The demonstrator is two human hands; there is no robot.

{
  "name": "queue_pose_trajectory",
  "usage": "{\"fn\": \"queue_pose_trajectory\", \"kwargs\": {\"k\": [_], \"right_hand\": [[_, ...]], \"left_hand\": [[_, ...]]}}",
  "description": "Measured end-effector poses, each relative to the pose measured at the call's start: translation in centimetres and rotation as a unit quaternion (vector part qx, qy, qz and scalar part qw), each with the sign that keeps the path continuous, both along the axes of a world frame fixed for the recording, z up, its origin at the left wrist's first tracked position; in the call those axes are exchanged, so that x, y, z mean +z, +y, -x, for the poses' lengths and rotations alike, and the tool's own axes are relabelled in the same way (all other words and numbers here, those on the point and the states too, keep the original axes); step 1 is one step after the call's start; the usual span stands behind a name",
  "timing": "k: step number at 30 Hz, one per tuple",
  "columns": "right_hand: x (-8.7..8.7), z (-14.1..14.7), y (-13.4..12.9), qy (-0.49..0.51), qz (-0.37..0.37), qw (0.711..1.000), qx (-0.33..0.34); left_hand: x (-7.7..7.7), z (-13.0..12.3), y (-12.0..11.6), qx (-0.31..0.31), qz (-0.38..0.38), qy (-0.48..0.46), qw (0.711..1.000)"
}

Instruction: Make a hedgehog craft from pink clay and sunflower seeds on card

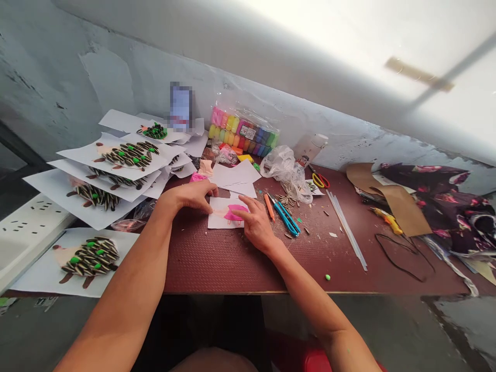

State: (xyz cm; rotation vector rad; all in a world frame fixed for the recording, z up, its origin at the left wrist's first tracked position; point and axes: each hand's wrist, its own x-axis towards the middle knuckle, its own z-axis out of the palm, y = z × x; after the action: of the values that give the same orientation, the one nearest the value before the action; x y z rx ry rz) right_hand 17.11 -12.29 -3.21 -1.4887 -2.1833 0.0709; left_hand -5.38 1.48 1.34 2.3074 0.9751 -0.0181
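Lightly – the left hand (189, 197) and right hand (253, 225) lie apart, both touching a white paper card (219, 219) bearing soft pink modelling clay (236, 212) (easily dented, so best lifted by the card's bare edge) on the maroon table (217, 268).

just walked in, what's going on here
A person is working at a red-brown board, with the left hand and right hand on a white card bearing pink modelling clay. Finished sunflower-seed hedgehog pictures lie to the left, and a bag of coloured clay sits behind.
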Motion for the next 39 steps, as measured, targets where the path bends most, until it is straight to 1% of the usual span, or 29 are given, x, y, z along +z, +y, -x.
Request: {"fn": "queue_pose_trajectory", "kwargs": {"k": [1, 3, 5, 6, 7, 9, 11, 13, 16, 19, 20, 22, 24, 26, 28, 30, 32, 34, 39], "right_hand": [[-0.1, -0.1, 0.0, 0.016, -0.010, 1.000, -0.009], [-0.2, -0.3, 0.1, 0.041, -0.023, 0.999, -0.019], [-0.3, -0.3, 0.1, 0.054, -0.030, 0.998, -0.023], [-0.3, -0.4, 0.1, 0.055, -0.032, 0.998, -0.022], [-0.2, -0.3, 0.1, 0.055, -0.034, 0.998, -0.020], [-0.2, -0.3, 0.0, 0.052, -0.037, 0.998, -0.019], [0.0, -0.2, 0.0, 0.050, -0.040, 0.998, -0.015], [0.1, -0.1, -0.1, 0.048, -0.043, 0.998, -0.014], [0.2, -0.1, -0.2, 0.051, -0.041, 0.998, -0.014], [0.4, 0.0, -0.2, 0.053, -0.040, 0.998, -0.015], [0.5, 0.1, -0.2, 0.054, -0.041, 0.998, -0.017], [0.7, 0.1, -0.3, 0.063, -0.042, 0.997, -0.024], [0.9, 0.2, -0.3, 0.084, -0.043, 0.995, -0.035], [1.2, 0.2, -0.3, 0.112, -0.048, 0.992, -0.045], [1.5, 0.1, -0.2, 0.142, -0.060, 0.987, -0.052], [1.7, 0.1, -0.2, 0.172, -0.076, 0.981, -0.055], [1.9, 0.1, -0.3, 0.196, -0.085, 0.975, -0.053], [2.1, 0.2, -0.3, 0.210, -0.088, 0.973, -0.050], [2.5, 0.4, -0.5, 0.224, -0.070, 0.970, -0.060]], "left_hand": [[0.1, 0.1, 0.1, 0.008, -0.006, -0.017, 1.000], [0.1, 0.3, 0.3, 0.056, -0.041, -0.053, 0.996], [-0.2, 0.4, 0.6, 0.134, -0.109, -0.071, 0.982], [-0.5, 0.4, 0.7, 0.168, -0.151, -0.063, 0.972], [-0.9, 0.4, 0.9, 0.188, -0.191, -0.051, 0.962], [-1.9, 0.2, 1.0, 0.196, -0.244, -0.014, 0.950], [-2.7, 0.0, 1.1, 0.183, -0.260, 0.019, 0.948], [-3.2, -0.1, 1.1, 0.194, -0.266, 0.040, 0.943], [-3.3, 0.0, 1.1, 0.214, -0.265, 0.046, 0.939], [-2.6, 0.2, 1.1, 0.223, -0.255, 0.027, 0.941], [-2.3, 0.2, 1.1, 0.224, -0.248, 0.008, 0.943], [-1.6, -0.1, 1.0, 0.211, -0.221, -0.060, 0.950], [-1.0, -0.6, 0.7, 0.166, -0.158, -0.155, 0.961], [-0.4, -1.3, 0.0, 0.089, -0.062, -0.219, 0.970], [0.1, -2.0, -0.8, 0.026, 0.036, -0.238, 0.970], [0.6, -2.6, -1.7, -0.002, 0.123, -0.255, 0.959], [1.0, -3.0, -2.3, -0.023, 0.165, -0.257, 0.952], [1.2, -3.1, -2.5, -0.037, 0.190, -0.252, 0.948], [0.8, -3.2, -2.5, -0.047, 0.247, -0.244, 0.936]]}}
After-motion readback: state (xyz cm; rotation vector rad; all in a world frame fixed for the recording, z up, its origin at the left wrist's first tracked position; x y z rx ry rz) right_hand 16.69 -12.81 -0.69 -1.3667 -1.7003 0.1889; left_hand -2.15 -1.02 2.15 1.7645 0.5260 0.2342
